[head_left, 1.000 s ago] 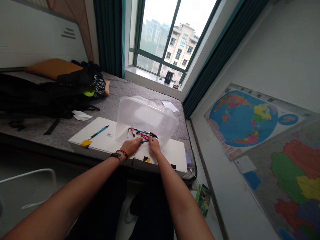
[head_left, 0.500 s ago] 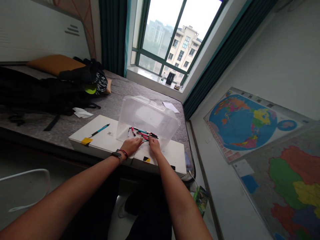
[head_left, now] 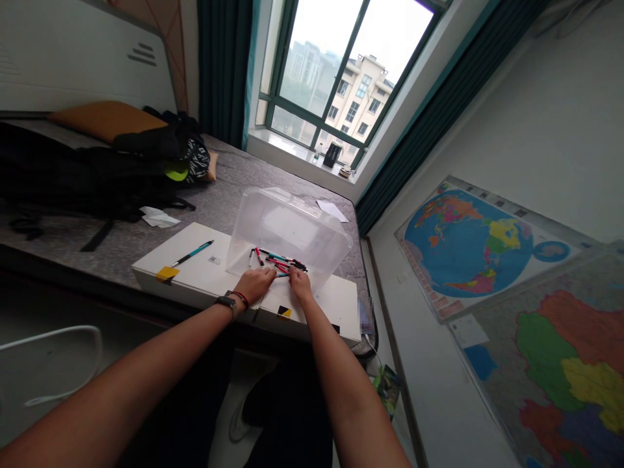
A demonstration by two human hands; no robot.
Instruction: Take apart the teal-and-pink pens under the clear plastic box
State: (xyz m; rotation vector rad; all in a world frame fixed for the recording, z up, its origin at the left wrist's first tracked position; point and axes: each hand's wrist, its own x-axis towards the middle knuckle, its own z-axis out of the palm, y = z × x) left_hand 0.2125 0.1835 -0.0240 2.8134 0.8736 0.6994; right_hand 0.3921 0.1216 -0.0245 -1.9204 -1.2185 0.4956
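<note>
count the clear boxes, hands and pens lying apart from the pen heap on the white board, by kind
clear plastic box: 1
teal pen: 1
hands: 2 (left hand, right hand)
total: 4
heap of pens left out, too tangled to count

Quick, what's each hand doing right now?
Left hand: fingers reach the pens; cannot tell if it holds one.
Right hand: fingers down among the pens; cannot tell if it holds one.
</note>
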